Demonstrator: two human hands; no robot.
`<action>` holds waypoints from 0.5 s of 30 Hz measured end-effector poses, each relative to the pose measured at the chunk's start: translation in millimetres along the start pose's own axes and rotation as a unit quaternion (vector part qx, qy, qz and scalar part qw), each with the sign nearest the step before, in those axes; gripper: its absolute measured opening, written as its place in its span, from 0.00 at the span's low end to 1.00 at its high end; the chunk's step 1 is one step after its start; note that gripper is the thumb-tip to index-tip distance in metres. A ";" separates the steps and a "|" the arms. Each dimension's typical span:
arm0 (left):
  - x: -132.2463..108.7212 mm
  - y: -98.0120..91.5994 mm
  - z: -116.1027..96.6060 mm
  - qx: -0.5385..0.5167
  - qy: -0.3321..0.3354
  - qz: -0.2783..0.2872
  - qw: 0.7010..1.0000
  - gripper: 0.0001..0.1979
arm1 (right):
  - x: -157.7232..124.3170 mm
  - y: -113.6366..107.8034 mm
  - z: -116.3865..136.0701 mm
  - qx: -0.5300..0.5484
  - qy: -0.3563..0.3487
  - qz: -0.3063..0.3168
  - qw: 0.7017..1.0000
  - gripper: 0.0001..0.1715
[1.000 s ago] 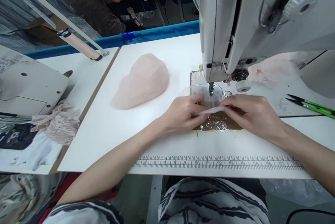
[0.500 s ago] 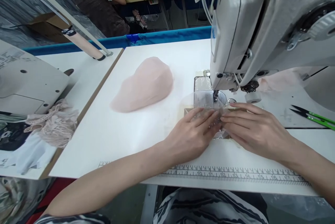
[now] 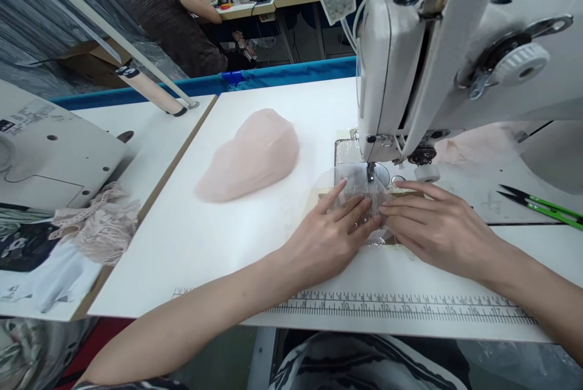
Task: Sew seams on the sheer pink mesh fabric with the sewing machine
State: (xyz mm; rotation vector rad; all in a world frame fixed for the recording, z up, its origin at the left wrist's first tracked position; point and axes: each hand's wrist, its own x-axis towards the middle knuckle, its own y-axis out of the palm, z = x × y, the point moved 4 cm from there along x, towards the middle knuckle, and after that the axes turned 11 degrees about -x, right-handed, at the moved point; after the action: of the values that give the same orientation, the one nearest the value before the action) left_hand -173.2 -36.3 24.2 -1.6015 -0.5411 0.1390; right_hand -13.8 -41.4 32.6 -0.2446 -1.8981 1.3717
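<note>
Thin, sheer pale fabric (image 3: 353, 177) lies on the sewing machine (image 3: 385, 80) bed, under the presser foot (image 3: 371, 171). My left hand (image 3: 328, 238) rests flat on its near left part, open with fingers spread toward the needle area. To the right, my right hand (image 3: 437, 226) is also open, its fingers stretched out and their tips on the cloth just in front of the foot. Both sets of fingertips nearly meet. The fabric's edges are hard to make out against the clear-covered plate beneath. Folded pale pink sheer fabric (image 3: 255, 156) lies farther left on the white table.
Green-handled thread snips (image 3: 542, 205) lie at the right. A printed ruler (image 3: 401, 306) runs along the table's front edge. Left stand another machine (image 3: 50, 147) and a heap of pink lace trim (image 3: 102, 226). Beyond the blue cloth edge (image 3: 296, 71) a person (image 3: 177, 19) sits.
My left hand's fingers have spread wider, the index finger reaching forward beside the foot. My right hand stays almost where it was. The camera view has tilted up slightly.
</note>
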 end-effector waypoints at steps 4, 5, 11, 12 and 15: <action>1.7 0.6 4.2 0.011 -0.013 -0.007 1.000 0.17 | -1.1 3.7 -2.8 -0.013 0.004 0.004 1.000 0.15; 2.3 1.1 6.0 0.012 -0.016 -0.008 1.000 0.17 | -1.1 4.5 -3.8 -0.019 0.005 0.004 1.000 0.15; 7.6 5.0 19.5 0.014 -0.031 -0.016 0.999 0.17 | 1.8 7.9 -9.8 -0.061 0.004 -0.016 0.998 0.14; 8.7 4.9 21.6 0.013 -0.033 -0.019 0.999 0.17 | 2.4 8.6 -10.7 -0.066 0.003 -0.020 0.998 0.14; 12.3 4.3 27.4 0.008 -0.038 -0.022 0.999 0.17 | 4.0 12.1 -13.8 -0.078 0.005 -0.024 0.997 0.14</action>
State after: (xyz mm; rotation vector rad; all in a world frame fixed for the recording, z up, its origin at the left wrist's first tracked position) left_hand -172.4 -6.3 19.6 -1.5725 -0.6324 0.1699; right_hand -10.5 -24.3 25.7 -0.2794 -1.9933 1.1893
